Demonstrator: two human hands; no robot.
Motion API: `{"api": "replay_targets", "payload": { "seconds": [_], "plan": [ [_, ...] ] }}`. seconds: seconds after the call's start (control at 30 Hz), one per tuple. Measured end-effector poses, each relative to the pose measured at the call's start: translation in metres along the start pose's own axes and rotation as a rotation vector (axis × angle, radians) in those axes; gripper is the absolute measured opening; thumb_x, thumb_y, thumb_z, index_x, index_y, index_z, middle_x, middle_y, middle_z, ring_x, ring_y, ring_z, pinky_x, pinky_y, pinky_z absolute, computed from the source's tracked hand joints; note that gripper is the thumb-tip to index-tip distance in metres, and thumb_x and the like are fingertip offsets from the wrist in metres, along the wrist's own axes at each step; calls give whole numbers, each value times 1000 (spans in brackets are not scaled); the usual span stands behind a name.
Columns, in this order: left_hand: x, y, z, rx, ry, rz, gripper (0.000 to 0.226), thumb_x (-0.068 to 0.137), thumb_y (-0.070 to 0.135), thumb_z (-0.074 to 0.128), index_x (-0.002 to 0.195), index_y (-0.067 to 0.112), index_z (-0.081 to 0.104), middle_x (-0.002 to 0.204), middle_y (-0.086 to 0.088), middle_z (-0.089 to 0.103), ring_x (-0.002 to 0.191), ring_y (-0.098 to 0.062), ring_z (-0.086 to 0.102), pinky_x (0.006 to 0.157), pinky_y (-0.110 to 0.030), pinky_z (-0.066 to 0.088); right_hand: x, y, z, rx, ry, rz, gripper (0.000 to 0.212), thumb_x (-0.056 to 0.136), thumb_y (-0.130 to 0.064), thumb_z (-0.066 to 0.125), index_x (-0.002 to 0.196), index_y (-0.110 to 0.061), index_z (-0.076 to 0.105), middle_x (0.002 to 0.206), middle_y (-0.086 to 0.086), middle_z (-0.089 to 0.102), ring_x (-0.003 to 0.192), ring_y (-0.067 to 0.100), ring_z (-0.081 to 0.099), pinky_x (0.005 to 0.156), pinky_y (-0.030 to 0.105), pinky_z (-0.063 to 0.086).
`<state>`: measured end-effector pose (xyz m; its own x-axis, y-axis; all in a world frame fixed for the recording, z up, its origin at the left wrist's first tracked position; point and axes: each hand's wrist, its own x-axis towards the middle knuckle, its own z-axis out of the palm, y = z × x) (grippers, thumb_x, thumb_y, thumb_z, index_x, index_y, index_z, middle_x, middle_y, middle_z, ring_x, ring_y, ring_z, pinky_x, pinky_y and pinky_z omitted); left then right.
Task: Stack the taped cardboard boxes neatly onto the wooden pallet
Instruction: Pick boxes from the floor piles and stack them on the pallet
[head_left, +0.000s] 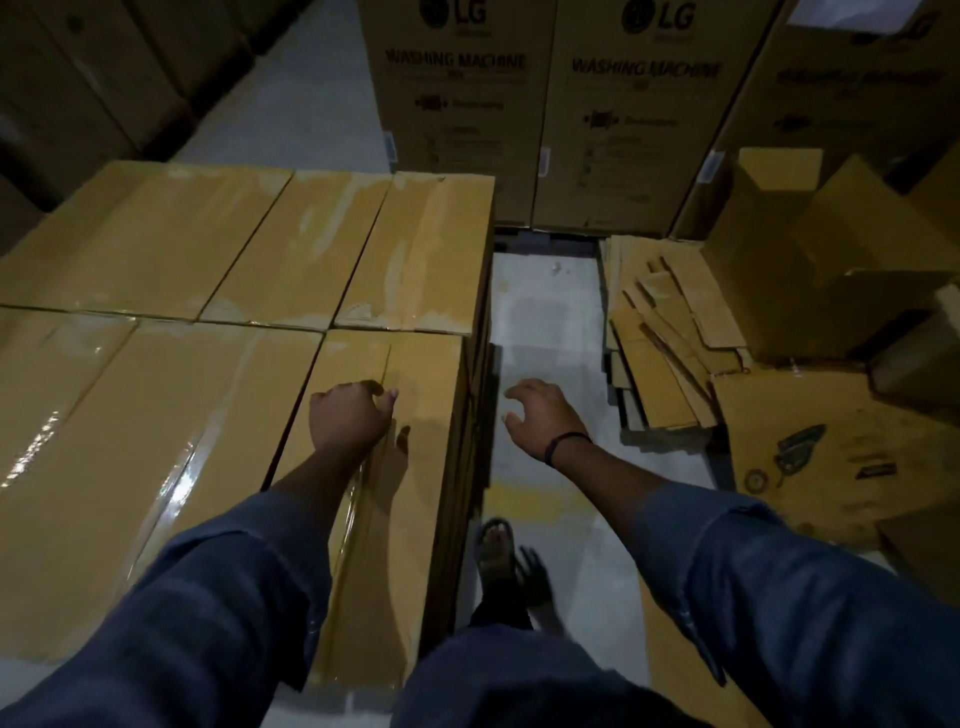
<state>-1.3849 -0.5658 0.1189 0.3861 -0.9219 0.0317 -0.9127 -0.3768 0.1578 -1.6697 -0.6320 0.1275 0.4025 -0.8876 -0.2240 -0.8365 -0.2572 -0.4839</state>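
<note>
Several long taped cardboard boxes lie side by side in a flat stack on the left. The nearest right one, a taped box (415, 395), has my left hand (349, 415) resting on its top with the fingers loosely curled and nothing held. My right hand (540, 413) hovers over the aisle floor just right of that box, fingers spread and relaxed, empty. Further back lies a row of three more taped boxes (306, 244). The pallet under the stack is hidden.
Tall washing machine cartons (545, 104) stand at the back. A heap of flattened cardboard (670, 332) and open boxes (810, 260) fills the right side. A narrow grey floor aisle (550, 322) runs between stack and heap; my sandalled foot (496, 551) stands there.
</note>
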Motion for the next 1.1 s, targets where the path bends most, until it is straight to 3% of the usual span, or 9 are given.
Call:
{"api": "replay_targets", "payload": {
  "seconds": [0.2,0.43,0.57,0.73,0.9,1.1],
  "plan": [
    [90,-13,24,-43,-14,-68,42,99,56,52,119,25,71,94,1,75,92,-21,70,94,-42,52,99,-24,11,64,-81,34,50,99,-36,60,144,-15,55,149,7,49,139,30,42,115,44,39],
    [184,-41,39,-84,-2,-137,33,91,43,65,111,18,71,104,-9,72,93,-30,68,82,-41,59,203,-51,12,87,-97,75,51,96,-22,65,144,-9,54,146,15,49,134,32,48,113,34,38],
    [226,-54,41,-142,-87,-225,44,94,40,66,128,12,64,124,-16,62,108,-36,60,90,-47,55,245,-58,17,105,-105,132,51,96,-16,62,145,-7,50,145,19,45,132,33,47,110,30,37],
    [252,-61,48,-195,-115,-270,45,94,37,69,130,13,62,127,-16,58,114,-37,57,94,-49,55,267,-61,30,140,-37,248,40,98,-15,60,138,-11,54,146,15,35,122,32,52,94,21,35],
    [260,-59,53,-243,-135,-305,42,92,38,71,120,8,66,114,-18,62,102,-39,64,88,-48,59,282,-58,37,150,-46,286,40,95,-13,63,134,-11,57,133,17,49,119,33,52,90,21,35],
    [263,-60,53,-283,-171,-362,52,91,38,74,131,7,63,121,-20,60,108,-40,62,93,-46,55,282,-58,45,60,-43,257,33,94,-21,63,125,-14,57,126,20,50,116,39,51,93,36,48]
  ]
}}
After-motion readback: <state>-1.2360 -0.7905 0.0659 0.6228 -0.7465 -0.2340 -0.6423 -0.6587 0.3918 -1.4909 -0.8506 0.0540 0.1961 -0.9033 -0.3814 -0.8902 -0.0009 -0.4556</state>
